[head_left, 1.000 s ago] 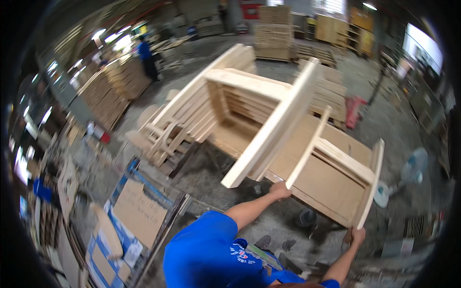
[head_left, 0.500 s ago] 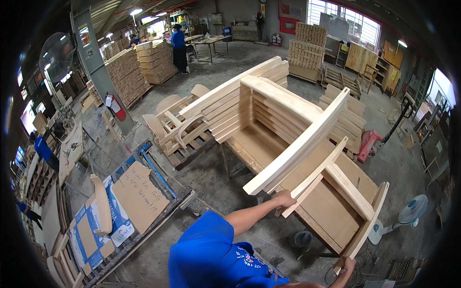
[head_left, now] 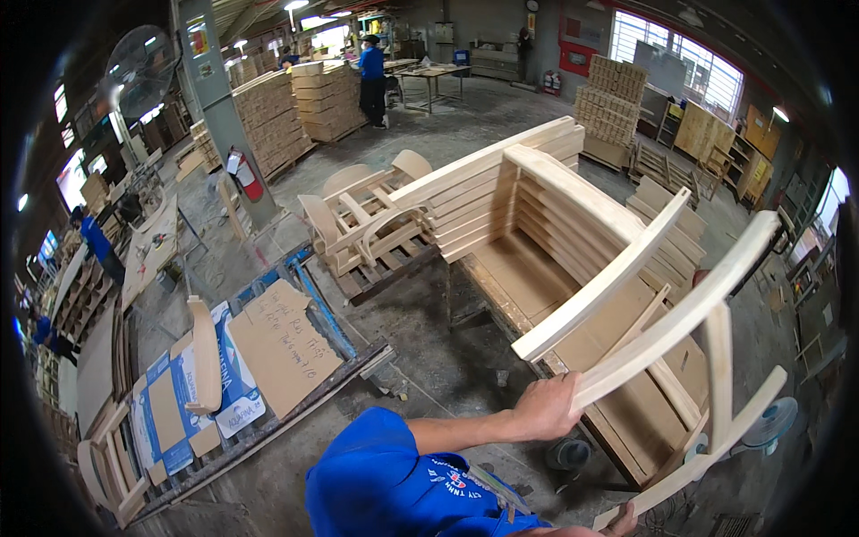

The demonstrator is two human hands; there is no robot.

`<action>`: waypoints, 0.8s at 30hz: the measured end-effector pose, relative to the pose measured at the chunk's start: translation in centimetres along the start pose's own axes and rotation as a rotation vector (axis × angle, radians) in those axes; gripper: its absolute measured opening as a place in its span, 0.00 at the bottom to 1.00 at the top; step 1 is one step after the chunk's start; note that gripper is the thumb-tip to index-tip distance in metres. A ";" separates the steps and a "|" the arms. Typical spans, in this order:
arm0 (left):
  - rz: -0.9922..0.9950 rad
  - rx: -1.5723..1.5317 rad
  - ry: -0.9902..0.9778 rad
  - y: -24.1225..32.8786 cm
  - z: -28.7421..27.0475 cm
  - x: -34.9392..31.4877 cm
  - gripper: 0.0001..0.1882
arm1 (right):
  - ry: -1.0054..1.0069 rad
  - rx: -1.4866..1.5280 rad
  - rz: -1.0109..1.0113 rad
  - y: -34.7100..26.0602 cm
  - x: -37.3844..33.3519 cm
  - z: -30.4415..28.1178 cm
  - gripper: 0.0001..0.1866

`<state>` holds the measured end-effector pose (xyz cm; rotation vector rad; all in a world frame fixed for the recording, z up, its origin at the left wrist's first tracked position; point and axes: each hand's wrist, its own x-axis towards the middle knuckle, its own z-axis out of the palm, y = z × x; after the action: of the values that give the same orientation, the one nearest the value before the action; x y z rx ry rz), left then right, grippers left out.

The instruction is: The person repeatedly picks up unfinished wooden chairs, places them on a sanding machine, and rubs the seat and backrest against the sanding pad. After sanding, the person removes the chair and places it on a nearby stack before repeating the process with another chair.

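My left hand point(head_left: 548, 407) is closed round the near end of one long, slightly curved rail of a pale H-shaped wooden frame point(head_left: 684, 315). At the lower edge, my right hand point(head_left: 621, 521), partly cut off, grips the near end of the frame's other rail. A crossbar joins the two rails, and the frame is raised and tilted above the worktable point(head_left: 488, 291). Beneath it on the cardboard-covered tabletop lies another wooden frame point(head_left: 677, 394), partly hidden. Beyond my left hand stands a stack of similar frames point(head_left: 546, 148), nested on one another.
To the left, a roller stand point(head_left: 358, 369) bears cardboard point(head_left: 277, 345) and a curved wood piece point(head_left: 206, 358). Behind it sits a pallet of curved chair parts point(head_left: 367, 215). A fan point(head_left: 771, 421) stands at the right. Co-workers point(head_left: 372, 76) are farther off.
Both hands have lifted the H-shaped frame off the worktable and tilted it, uncovering another frame below. My view has turned slightly, so the surroundings sit farther right.
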<state>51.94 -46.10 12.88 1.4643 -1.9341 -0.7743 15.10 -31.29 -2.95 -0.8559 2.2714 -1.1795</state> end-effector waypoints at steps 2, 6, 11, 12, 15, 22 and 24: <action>0.079 -0.039 0.040 1.3 -2.7 -2.2 0.26 | 0.051 0.146 -0.046 -0.9 -0.9 1.0 0.17; 0.225 -0.079 0.172 0.2 -6.3 -6.6 0.30 | 0.111 0.378 -0.127 -3.9 -1.6 1.4 0.16; 0.264 -0.126 0.271 -3.7 -10.9 -11.2 0.31 | 0.164 0.579 -0.186 -7.1 -4.4 0.9 0.16; 0.265 -0.136 0.280 -4.6 -11.9 -11.9 0.31 | 0.169 0.611 -0.187 -7.6 -5.4 1.0 0.16; 0.182 -0.132 0.272 -7.8 -15.4 -13.6 0.30 | 0.155 0.703 -0.158 -7.9 -9.2 2.2 0.16; 0.166 -0.243 0.362 -12.7 -21.7 -18.1 0.24 | 0.199 0.841 -0.031 -4.7 -21.3 3.7 0.16; 0.143 -0.270 0.400 -14.8 -21.8 -20.2 0.21 | 0.250 0.867 -0.010 -3.3 -24.4 2.7 0.17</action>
<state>82.00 -32.11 14.13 1.1961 -1.5459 -0.5964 35.21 -17.30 0.75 -0.3831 1.6140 -2.1123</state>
